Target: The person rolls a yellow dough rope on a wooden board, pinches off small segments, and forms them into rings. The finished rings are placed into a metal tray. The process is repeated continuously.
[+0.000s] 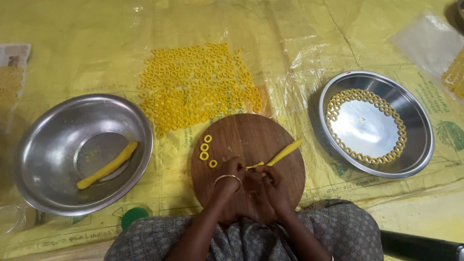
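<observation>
Far left, a printed packet [12, 72] lies at the sheet's edge, pale with yellow pieces showing. Far right, a clear plastic bag [430, 41] lies flat, with yellow pieces [455, 77] at the frame edge beside it. A round green lid [134, 216] sits near my left knee.

Count: two steel bowls. The left bowl [53, 130] holds one thick dough roll [108, 165]. The right bowl [415, 121] holds a single circle of dough rings [366, 124] around its floor. Four loose rings [206, 151] lie on the round wooden board [270, 133]. The mass of rings [198, 84] on the yellow plastic sheet [72, 38] beyond the board is too many to count.

The thin dough rope [284, 152] lies on the board, long axis diagonal, its free end pointing far-right and its near end in my fingers.

My left hand [231, 170], with a bangle [227, 178] at the wrist, and my right hand [270, 186] are together at the board's near edge, pinching the rope's near end.
</observation>
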